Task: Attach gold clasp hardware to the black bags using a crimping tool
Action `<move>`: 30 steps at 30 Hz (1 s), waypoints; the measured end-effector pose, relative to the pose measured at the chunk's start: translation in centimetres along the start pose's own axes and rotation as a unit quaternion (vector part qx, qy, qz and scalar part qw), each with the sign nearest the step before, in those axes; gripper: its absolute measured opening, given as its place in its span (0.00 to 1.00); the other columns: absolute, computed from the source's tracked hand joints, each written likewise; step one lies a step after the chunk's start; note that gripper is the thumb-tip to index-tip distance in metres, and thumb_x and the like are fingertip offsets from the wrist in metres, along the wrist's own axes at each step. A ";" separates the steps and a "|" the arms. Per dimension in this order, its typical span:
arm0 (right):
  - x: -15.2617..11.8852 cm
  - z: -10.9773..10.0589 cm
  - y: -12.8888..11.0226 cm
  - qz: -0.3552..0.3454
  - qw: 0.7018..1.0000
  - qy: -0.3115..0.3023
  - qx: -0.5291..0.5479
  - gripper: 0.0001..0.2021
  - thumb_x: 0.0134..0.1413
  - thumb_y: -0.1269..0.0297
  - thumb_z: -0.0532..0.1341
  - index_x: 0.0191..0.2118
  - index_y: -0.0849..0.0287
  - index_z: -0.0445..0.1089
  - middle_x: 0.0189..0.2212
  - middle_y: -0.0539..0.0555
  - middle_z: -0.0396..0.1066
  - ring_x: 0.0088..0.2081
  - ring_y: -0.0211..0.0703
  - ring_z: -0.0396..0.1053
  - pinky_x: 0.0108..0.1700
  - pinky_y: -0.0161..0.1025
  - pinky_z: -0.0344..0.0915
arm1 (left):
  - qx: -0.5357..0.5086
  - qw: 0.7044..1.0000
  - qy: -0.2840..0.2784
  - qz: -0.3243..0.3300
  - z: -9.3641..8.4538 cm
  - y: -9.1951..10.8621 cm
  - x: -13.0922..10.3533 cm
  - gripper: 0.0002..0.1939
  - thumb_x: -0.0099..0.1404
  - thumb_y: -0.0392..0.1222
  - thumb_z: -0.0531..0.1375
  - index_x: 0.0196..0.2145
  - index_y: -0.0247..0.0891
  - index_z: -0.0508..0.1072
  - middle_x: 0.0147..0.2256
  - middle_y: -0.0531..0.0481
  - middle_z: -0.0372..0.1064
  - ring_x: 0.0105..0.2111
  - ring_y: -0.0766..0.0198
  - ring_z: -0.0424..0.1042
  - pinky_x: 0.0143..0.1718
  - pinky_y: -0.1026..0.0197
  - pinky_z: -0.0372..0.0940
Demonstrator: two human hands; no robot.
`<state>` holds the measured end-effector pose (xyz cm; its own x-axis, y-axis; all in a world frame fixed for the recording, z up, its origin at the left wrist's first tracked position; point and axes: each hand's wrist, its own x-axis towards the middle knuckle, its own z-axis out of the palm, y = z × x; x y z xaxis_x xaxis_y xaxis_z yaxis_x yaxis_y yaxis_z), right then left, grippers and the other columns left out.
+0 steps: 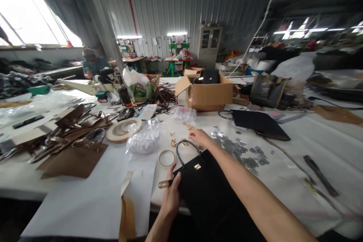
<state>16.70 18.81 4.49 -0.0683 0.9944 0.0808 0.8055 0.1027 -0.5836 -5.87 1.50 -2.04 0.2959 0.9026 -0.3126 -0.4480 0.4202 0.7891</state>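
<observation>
My left hand [172, 193] grips the left edge of a black handbag panel [211, 193], thumb on top. The panel has a rolled handle [179, 155] and a small gold clasp plate [197, 166]. Beside that hand a short strap with a gold metal end [163, 184] sticks out to the left. Beyond the handle, my right hand [199, 137] is at the table among small gold fittings [173, 143], its fingers drawn together. What those fingers hold, if anything, is too small to make out. A roll of tape [166, 158] lies near the left thumb.
Grey metal plates [241, 149] are scattered right of my forearm. A plastic bag of white pieces [143, 138], tape rolls [124, 130] and brown bag parts [76, 155] lie left. Behind are a cardboard box [210, 96] and another black panel [256, 121]. A person [95, 64] sits far left.
</observation>
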 end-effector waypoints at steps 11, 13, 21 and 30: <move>-16.9 2.2 -4.2 0.036 0.934 0.068 0.349 0.21 0.57 0.48 0.69 0.49 0.59 0.81 0.36 0.58 0.81 0.33 0.48 0.79 0.37 0.44 0.79 | -0.154 0.988 -0.008 0.023 1.0 0.6 0.0 0.25 0.64 0.54 0.69 0.53 0.37 0.76 0.43 0.43 0.80 0.46 0.48 0.79 0.46 0.52 0.73; -19.0 3.9 -4.9 0.046 0.934 0.070 0.347 0.19 0.58 0.49 0.69 0.47 0.59 0.81 0.37 0.57 0.81 0.33 0.47 0.79 0.36 0.43 0.80 | -0.164 0.986 -0.010 0.023 0.9 0.4 -0.1 0.25 0.64 0.53 0.70 0.53 0.36 0.76 0.42 0.43 0.80 0.44 0.50 0.80 0.46 0.53 0.73; -19.7 7.9 -4.6 0.044 0.945 0.097 0.308 0.18 0.59 0.50 0.68 0.47 0.58 0.80 0.42 0.59 0.80 0.38 0.48 0.78 0.40 0.43 0.78 | -0.142 0.989 -0.010 0.043 0.7 -0.3 -0.1 0.29 0.62 0.56 0.71 0.54 0.36 0.75 0.38 0.45 0.78 0.39 0.55 0.79 0.42 0.57 0.72; -20.2 8.5 -5.2 -0.037 0.966 0.123 0.226 0.14 0.65 0.54 0.64 0.46 0.58 0.80 0.39 0.59 0.79 0.36 0.46 0.75 0.38 0.40 0.74 | -0.083 0.994 0.025 0.061 0.5 -0.9 -0.1 0.32 0.60 0.62 0.69 0.52 0.36 0.75 0.31 0.50 0.74 0.30 0.62 0.74 0.31 0.64 0.66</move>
<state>8.92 -1.60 -0.95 0.0703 0.9537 0.2924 0.4612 0.2288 -0.8573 -5.04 1.02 -2.45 0.1904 0.9495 -0.2494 -0.6115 0.3135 0.7265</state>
